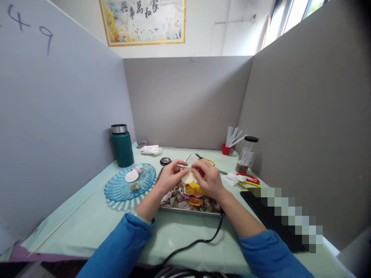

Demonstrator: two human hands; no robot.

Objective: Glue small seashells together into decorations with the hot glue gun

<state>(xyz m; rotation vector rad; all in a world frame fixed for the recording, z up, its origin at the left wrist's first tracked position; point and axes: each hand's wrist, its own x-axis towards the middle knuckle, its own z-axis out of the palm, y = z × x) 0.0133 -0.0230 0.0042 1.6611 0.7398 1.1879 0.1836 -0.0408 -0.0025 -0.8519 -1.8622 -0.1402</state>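
Evidently pale and rounded, the disc (188, 177), perhaps a shell, hangs over the metal tray (191, 211), its upper edge hidden by fingers. Left hand (172, 175) and right hand (210, 180) both pinch it. A yellow tool (194, 189) crowds close below among shells (178, 202); a black cord (199, 241) crosses the near cloth; a blue plate (116, 189) sits left.

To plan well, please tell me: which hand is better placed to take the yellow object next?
Probably the right hand: it is closer to the yellow object than the left hand. Both hold the pale disc, so the left should keep it.
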